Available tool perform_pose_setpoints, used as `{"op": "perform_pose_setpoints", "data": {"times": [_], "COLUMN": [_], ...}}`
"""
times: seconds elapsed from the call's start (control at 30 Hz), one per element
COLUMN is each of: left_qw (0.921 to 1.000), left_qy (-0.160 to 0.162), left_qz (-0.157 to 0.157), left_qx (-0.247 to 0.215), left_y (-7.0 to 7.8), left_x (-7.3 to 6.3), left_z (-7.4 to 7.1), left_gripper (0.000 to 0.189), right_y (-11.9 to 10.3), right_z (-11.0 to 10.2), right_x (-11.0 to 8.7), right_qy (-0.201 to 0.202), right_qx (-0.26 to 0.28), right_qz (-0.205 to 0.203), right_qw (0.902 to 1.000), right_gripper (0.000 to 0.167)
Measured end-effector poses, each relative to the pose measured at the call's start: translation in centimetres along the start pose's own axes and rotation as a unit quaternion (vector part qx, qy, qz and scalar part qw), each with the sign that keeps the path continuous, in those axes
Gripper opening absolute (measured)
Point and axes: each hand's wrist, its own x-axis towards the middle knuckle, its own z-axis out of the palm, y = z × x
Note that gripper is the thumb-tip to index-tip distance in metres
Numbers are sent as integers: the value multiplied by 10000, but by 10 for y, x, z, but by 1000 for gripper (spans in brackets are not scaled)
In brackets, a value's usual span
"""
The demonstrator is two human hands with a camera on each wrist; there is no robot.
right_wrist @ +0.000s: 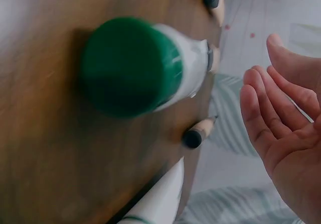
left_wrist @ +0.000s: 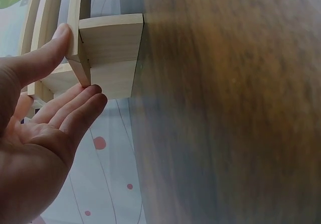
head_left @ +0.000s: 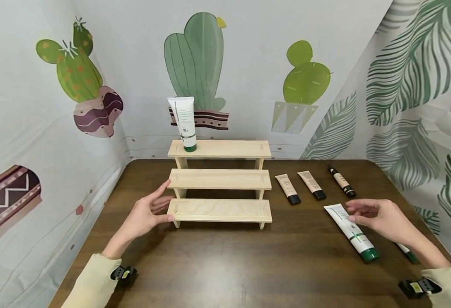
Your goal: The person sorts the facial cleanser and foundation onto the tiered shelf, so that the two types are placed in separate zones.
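The white plastic tube, slanted green-cap-outward from the three-tiered pale wooden rack, was flanked by the empty, loosely parted right hand.

The worktop is carrying a wooden stand at the left fingers, a white tube beside the right fingers, a half-hidden tube farther right, and beige tubes and a bottle beyond.

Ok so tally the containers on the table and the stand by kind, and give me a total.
White green-capped tubes: 3
Beige black-capped tubes: 2
Slim black-and-beige bottle: 1
Total: 6
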Motion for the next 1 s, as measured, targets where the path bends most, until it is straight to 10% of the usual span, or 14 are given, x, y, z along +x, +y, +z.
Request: {"op": "perform_pose_setpoints", "data": {"times": [0.47, 1.0], "left_qw": [10000, 10000], "left_qy": [24, -3], "left_qz": [10, -49], "left_qx": [-20, -18], "left_y": [0, 1], "left_x": [1, 0], "left_z": [-1, -1], "left_gripper": [109, 109], "right_y": [29, 45], "right_z": [-11, -13], "right_x": [-29, -16], "right_qy": [-1006, -2311], "right_qx": [-96, 1372], "right_qz": [369, 312], "right_qw": [9942, 9627], "right_gripper": [41, 44]}}
